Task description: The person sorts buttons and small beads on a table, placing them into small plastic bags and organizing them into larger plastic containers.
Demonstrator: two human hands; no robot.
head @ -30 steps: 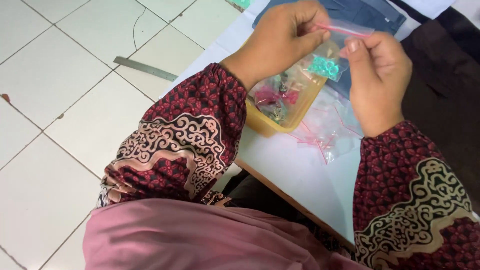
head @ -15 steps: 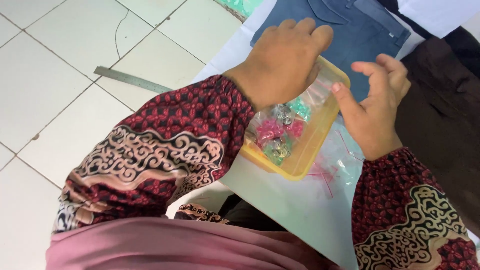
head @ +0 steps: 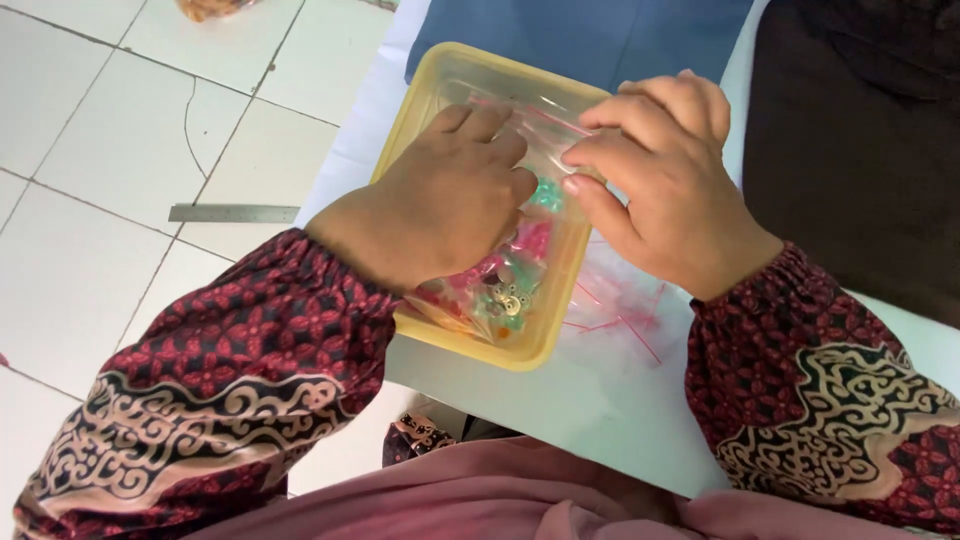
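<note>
Both patterned-sleeved arms reach forward over a yellow tray on the white table, left hand pressing flat, fingers together, inside it while right hand pinches a clear plastic bag at its far rim.

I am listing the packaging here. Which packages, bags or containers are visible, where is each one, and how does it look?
Yellow tray: on the white table, rectangular, shallow plastic.
Small clear bags: inside the tray, holding pink, green and silvery bits.
Clear bag: over the tray, pinched by the right hand, the left hand beside it.
Empty clear bags: on the table, right of the tray, red-edged.
</note>
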